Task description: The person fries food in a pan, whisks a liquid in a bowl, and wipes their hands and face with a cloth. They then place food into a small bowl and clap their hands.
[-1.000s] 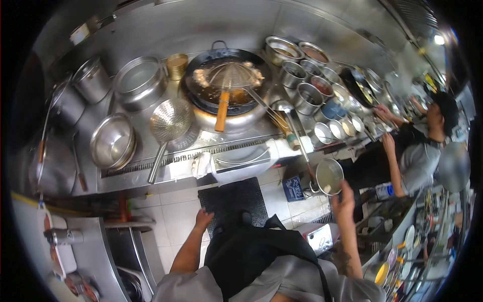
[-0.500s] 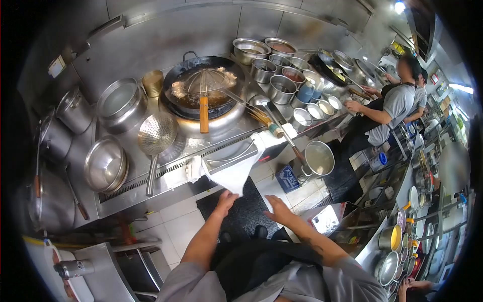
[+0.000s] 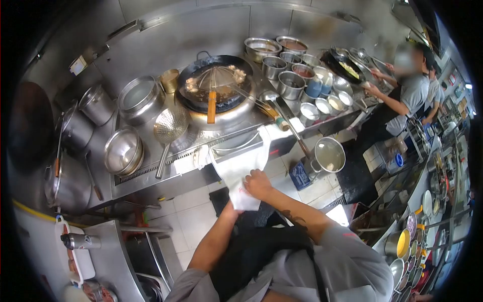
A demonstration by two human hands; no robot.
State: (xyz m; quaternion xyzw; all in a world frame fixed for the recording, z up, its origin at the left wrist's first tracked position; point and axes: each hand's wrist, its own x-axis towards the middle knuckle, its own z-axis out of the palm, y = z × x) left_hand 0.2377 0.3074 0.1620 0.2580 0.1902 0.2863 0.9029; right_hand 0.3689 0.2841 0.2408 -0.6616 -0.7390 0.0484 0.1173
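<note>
A white cloth (image 3: 243,173) hangs from the metal rail on the stove's front edge and stretches down toward me. My left hand (image 3: 231,210) is at the cloth's lower end, its fingers partly covered by the fabric. Curled against the cloth, my right hand (image 3: 257,183) grips it from the right side, a little above the left. Beyond them a black wok (image 3: 241,67) of brown oil sits on the burner, with pieces frying in it. A wire skimmer with a wooden handle (image 3: 212,106) lies across the wok.
A perforated ladle (image 3: 170,126), stacked steel bowls (image 3: 122,151) and pots stand on the left. Sauce pots (image 3: 291,86), squeeze bottles (image 3: 314,86) and a long-handled ladle (image 3: 289,121) are to the right. A pot of liquid (image 3: 329,154) juts out front. A co-worker (image 3: 410,95) tends another wok.
My right hand has moved from open beside the cloth onto it and closed. My left hand now lies partly behind the cloth's lower end. The view has shifted, and the co-worker's wok is tilted.
</note>
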